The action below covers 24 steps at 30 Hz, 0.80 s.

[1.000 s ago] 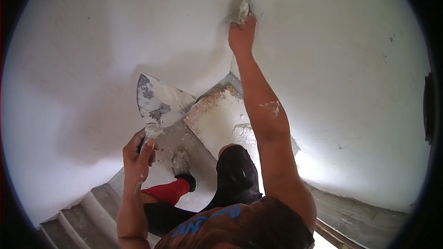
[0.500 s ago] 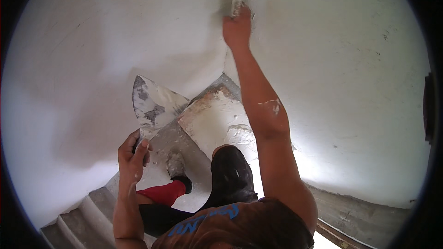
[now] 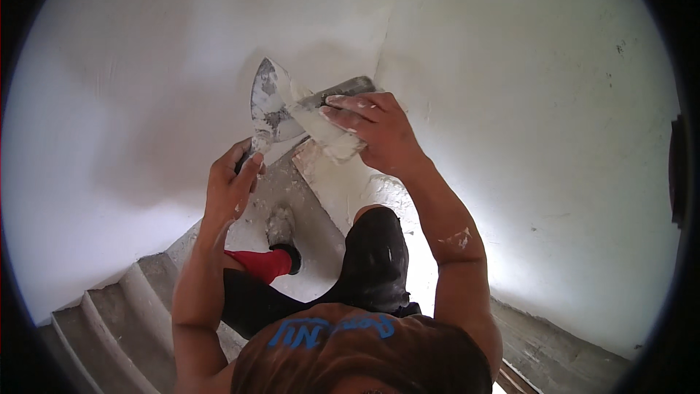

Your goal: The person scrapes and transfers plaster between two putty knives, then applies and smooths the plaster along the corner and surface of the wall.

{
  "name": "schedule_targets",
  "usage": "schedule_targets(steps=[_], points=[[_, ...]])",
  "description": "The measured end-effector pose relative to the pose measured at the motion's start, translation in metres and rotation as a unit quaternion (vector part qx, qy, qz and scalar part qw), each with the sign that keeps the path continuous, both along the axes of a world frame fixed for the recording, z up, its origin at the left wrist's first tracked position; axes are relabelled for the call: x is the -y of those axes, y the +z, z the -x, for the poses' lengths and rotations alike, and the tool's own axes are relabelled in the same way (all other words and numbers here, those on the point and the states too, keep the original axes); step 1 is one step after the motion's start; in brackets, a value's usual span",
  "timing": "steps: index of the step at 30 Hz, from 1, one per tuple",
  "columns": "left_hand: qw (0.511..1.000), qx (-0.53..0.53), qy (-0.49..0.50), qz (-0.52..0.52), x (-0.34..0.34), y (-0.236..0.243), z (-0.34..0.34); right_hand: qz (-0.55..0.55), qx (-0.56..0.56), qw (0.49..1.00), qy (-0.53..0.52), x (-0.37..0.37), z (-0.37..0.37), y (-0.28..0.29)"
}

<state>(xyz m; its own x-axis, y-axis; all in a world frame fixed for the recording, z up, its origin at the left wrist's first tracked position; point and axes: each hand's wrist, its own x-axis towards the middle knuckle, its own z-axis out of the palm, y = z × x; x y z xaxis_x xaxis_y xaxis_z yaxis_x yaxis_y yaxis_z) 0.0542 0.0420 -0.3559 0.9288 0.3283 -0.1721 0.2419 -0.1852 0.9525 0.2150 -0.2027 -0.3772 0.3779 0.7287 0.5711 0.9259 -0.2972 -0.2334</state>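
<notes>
My left hand (image 3: 235,179) grips the handle of a wide scraper (image 3: 269,98), its metal blade raised and streaked with white plaster. My right hand (image 3: 375,128) is closed on a steel trowel (image 3: 351,87) loaded with soft white plaster (image 3: 332,140). The trowel lies across the right part of the scraper's blade, where the two appear to touch. Below them a square board (image 3: 328,193) smeared with plaster sits in the landing's corner, partly hidden by the trowel and my knee.
White walls (image 3: 532,87) meet in a corner ahead. Concrete steps (image 3: 109,321) descend along the left wall, and a concrete edge (image 3: 554,328) runs along the right. My foot (image 3: 281,226) and bent knee are on the landing. A dark object (image 3: 675,168) is at the far right rim.
My right hand has come down from high on the wall corner to the scraper. My left hand and scraper have risen and moved slightly right.
</notes>
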Motion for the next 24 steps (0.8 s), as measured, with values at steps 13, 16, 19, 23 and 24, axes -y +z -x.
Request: schedule_targets(steps=[13, 16, 19, 23, 24], points=[[0.989, 0.074, 0.060, -0.111, 0.008, 0.004, 0.006, -0.351, -0.362, 0.835, -0.221, 0.006, -0.086, -0.098], [0.990, 0.032, 0.038, -0.134, 0.010, 0.001, 0.010, -0.391, -0.328, 0.817, -0.268, -0.023, -0.140, -0.107], [0.989, 0.009, 0.026, -0.143, 0.006, -0.004, 0.015, -0.397, -0.291, 0.815, -0.305, -0.040, -0.185, -0.118], [0.991, -0.030, 0.019, -0.128, 0.000, -0.007, 0.011, -0.369, -0.104, 0.850, -0.361, -0.085, -0.184, -0.127], [0.989, -0.046, 0.024, -0.135, -0.002, -0.007, 0.011, -0.354, -0.152, 0.849, -0.363, -0.101, -0.162, -0.125]])
